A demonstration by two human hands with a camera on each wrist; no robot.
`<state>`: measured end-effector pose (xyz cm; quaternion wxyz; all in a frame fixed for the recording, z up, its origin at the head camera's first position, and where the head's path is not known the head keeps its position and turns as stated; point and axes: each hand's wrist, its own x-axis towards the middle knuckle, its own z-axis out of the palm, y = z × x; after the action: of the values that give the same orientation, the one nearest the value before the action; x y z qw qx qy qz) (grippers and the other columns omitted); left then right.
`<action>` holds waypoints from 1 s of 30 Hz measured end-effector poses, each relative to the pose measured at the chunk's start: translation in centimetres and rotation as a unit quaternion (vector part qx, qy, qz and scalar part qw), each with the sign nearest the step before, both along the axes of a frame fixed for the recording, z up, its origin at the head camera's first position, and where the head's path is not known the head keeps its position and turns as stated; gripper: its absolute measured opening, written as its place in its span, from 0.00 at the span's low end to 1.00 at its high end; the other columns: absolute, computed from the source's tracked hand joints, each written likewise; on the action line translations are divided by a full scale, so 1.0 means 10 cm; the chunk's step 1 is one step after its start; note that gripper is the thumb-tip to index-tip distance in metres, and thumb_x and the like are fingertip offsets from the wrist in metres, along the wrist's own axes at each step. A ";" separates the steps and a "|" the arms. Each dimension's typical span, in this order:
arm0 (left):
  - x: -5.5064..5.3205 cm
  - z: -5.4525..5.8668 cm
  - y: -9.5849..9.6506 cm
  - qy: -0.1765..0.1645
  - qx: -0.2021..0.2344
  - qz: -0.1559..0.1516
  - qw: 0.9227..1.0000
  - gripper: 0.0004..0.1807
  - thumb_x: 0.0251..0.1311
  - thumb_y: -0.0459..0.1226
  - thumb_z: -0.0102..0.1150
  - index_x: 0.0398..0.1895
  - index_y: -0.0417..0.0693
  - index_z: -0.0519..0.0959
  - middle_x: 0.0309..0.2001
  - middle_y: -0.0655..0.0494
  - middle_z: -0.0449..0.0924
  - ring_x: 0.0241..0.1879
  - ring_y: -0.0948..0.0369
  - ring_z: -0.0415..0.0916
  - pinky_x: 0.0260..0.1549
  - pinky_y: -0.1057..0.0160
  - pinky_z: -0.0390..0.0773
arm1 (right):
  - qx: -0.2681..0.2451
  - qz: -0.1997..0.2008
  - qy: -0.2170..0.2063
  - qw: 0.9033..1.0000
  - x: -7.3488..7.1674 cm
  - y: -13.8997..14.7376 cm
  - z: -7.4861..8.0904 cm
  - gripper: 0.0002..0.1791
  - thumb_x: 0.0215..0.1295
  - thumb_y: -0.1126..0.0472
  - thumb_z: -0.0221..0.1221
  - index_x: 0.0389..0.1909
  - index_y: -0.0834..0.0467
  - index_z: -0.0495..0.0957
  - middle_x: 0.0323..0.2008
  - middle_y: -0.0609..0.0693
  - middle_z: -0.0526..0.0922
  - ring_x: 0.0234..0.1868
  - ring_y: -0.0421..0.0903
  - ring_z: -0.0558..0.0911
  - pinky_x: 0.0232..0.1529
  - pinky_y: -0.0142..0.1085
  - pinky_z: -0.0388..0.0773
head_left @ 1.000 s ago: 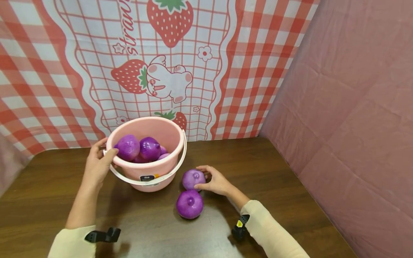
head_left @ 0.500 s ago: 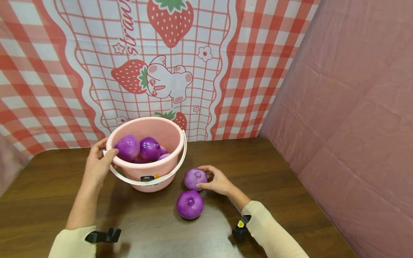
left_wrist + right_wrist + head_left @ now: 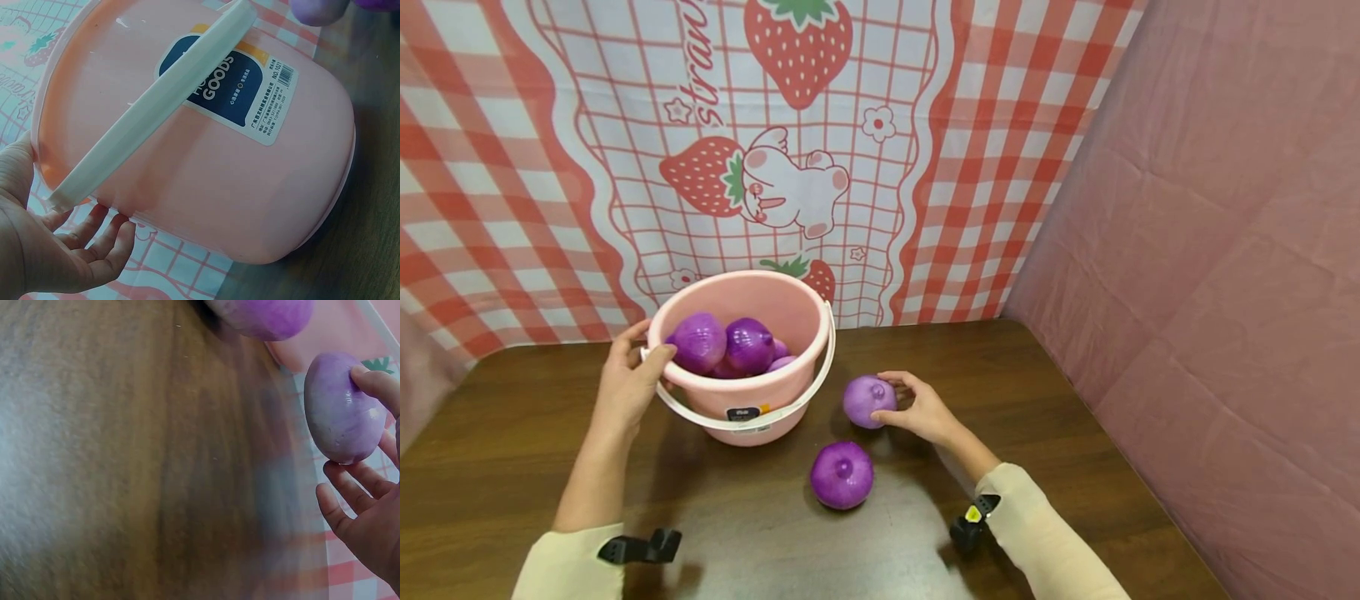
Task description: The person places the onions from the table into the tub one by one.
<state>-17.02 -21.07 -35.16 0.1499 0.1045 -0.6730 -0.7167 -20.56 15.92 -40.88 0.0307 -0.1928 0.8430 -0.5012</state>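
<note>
My left hand grips the left rim of a pink bucket, its thumb over the edge and the other fingers along the outside wall. Inside the bucket lie several purple onions. The white handle hangs down across the bucket's front, over a blue label. To the right of the bucket, my right hand holds a pale purple onion between thumb and fingers. In the right wrist view the fingertips press the underside of that onion. A darker purple onion sits on the table just in front.
The brown wooden table has a rounded far right corner. Behind it hangs a red-and-white checked cloth with strawberry prints, close to the bucket's back. A pink cloth hangs along the right side.
My right hand has moved right and slightly away from me with the pale onion, opening a gap to the darker onion. My left hand and the bucket have stayed in place.
</note>
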 end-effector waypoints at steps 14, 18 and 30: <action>-0.01 0.00 -0.01 -0.005 -0.018 0.000 1.000 0.34 0.60 0.31 0.53 0.69 0.40 0.55 0.30 0.71 0.71 0.20 0.73 0.70 0.18 0.76 0.75 | -0.031 -0.029 0.001 0.999 -0.13 0.21 0.05 0.33 0.48 0.66 0.69 0.58 0.60 0.71 0.53 0.62 0.76 0.47 0.55 0.78 0.41 0.32 0.79; -0.01 0.00 0.00 -0.005 -0.008 0.000 1.000 0.33 0.59 0.31 0.53 0.69 0.40 0.56 0.30 0.70 0.71 0.19 0.73 0.70 0.17 0.75 0.75 | -0.032 -0.032 0.006 0.999 -0.04 0.21 0.26 0.33 0.49 0.68 0.68 0.58 0.64 0.69 0.53 0.65 0.75 0.49 0.60 0.77 0.41 0.33 0.79; 0.00 0.02 -0.01 -0.011 -0.015 0.001 1.000 0.33 0.60 0.31 0.53 0.69 0.41 0.55 0.32 0.69 0.70 0.20 0.73 0.70 0.17 0.76 0.74 | -0.024 -0.045 0.027 0.998 0.01 0.29 0.58 0.32 0.50 0.69 0.67 0.59 0.65 0.69 0.54 0.66 0.75 0.49 0.60 0.76 0.39 0.28 0.79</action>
<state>-16.98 -21.15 -34.99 0.1445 0.1110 -0.6849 -0.7055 -20.41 18.84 -35.10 -0.0190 -0.1692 0.8391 -0.5166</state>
